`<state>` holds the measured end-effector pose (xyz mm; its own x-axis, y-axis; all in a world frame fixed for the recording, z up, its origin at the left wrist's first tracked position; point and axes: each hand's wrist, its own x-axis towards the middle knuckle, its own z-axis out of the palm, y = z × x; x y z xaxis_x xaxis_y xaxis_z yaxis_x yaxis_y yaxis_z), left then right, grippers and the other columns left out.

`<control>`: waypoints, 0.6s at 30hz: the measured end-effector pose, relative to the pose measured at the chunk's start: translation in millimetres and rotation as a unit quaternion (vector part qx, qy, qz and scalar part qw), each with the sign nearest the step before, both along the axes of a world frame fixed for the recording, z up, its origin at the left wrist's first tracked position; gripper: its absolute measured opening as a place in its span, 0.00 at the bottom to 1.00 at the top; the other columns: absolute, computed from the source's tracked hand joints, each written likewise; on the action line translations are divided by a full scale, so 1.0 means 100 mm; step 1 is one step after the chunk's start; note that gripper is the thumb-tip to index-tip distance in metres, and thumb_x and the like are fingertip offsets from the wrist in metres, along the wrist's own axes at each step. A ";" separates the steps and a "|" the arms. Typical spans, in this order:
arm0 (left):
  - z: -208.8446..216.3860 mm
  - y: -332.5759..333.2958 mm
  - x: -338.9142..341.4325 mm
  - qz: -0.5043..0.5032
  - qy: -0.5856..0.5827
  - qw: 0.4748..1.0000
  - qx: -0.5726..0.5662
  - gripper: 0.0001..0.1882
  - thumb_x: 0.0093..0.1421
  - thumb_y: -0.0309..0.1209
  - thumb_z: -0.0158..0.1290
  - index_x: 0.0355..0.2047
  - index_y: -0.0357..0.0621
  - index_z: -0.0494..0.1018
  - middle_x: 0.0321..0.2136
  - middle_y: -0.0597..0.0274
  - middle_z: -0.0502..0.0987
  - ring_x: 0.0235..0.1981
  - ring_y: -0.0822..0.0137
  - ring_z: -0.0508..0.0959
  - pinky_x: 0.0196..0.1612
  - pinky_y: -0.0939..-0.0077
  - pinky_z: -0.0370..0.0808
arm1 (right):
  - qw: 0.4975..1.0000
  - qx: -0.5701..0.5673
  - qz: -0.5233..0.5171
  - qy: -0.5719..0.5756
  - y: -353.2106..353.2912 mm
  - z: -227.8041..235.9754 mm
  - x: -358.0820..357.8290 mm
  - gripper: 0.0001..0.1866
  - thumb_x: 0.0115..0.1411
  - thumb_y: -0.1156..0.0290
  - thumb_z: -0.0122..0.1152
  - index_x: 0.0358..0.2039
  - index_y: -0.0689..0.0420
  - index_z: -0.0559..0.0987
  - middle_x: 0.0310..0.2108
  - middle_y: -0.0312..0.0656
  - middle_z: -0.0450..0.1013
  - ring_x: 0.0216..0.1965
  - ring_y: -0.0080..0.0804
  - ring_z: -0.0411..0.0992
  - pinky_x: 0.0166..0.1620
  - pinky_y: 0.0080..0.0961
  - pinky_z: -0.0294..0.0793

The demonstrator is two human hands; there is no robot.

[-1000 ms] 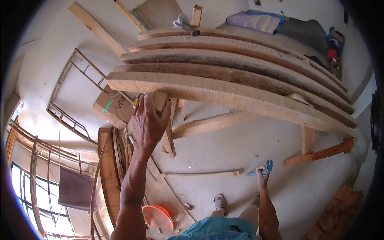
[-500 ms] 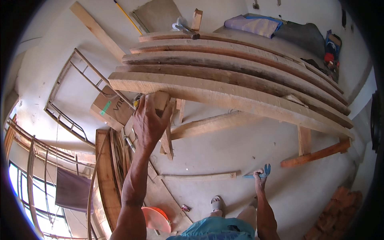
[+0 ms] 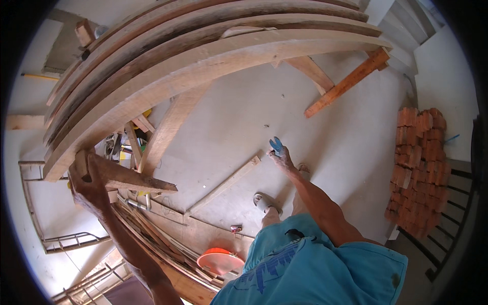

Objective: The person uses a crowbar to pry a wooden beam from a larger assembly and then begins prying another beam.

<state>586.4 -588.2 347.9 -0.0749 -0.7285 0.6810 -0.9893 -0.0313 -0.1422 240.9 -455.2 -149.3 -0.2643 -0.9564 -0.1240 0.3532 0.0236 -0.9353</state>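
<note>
My left hand (image 3: 90, 180) is closed around the end of a wooden crossbar (image 3: 81, 163), just under the near end of the front timber beam (image 3: 168, 84). A speck of yellow shows beside that hand; what it belongs to is hidden. Down at my right side, my right hand (image 3: 282, 158) grips a blue forked tool (image 3: 276, 145), its two prongs pointing up past the fingers. Several long, rough-sawn beams lie side by side behind the front one. Wooden trestle legs (image 3: 136, 182) slant out beneath them near my left hand.
An orange-brown trestle foot (image 3: 348, 84) stands at the far right. A loose wooden strip (image 3: 223, 185) lies on the floor by my sandals (image 3: 267, 202). Nearby are a red-rimmed basin (image 3: 220, 260) and stacked planks (image 3: 152, 236). Bricks (image 3: 418, 170) are piled beside a dark railing (image 3: 447, 218).
The view has swung to the right, bringing the brick pile and my blue clothing further in. My left hand stays at the crossbar end; my right hand still holds the blue tool.
</note>
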 end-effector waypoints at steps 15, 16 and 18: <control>-0.07 -0.04 0.33 0.011 -0.028 0.999 -0.018 0.22 0.58 0.48 0.59 0.44 0.45 0.77 0.39 0.49 0.80 0.40 0.47 0.79 0.44 0.58 0.74 | 0.997 0.020 0.011 -0.070 0.02 -0.39 -0.29 0.10 0.58 0.78 0.64 0.38 0.55 0.73 0.31 0.27 0.69 0.34 0.16 0.67 0.39 0.20 0.71; -0.04 -0.05 0.21 0.003 -0.005 1.000 -0.003 0.23 0.57 0.49 0.60 0.44 0.45 0.77 0.38 0.49 0.80 0.39 0.47 0.79 0.43 0.57 0.75 | 0.990 0.036 0.020 -0.132 0.00 -0.50 -0.36 0.15 0.57 0.82 0.61 0.44 0.57 0.70 0.32 0.28 0.68 0.34 0.16 0.67 0.41 0.20 0.71; -0.05 -0.06 0.16 0.006 -0.054 0.998 -0.043 0.23 0.57 0.50 0.60 0.44 0.47 0.77 0.37 0.49 0.80 0.39 0.47 0.80 0.42 0.56 0.75 | 0.998 0.001 0.044 -0.037 -0.01 -0.41 -0.37 0.20 0.57 0.84 0.57 0.49 0.58 0.65 0.31 0.30 0.68 0.35 0.18 0.67 0.43 0.21 0.70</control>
<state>602.2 -594.4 342.5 -0.1430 -0.6695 0.7290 -0.9677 -0.0600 -0.2448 203.8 -456.6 -190.1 -0.1685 -0.9755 -0.1412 0.4183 0.0590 -0.9064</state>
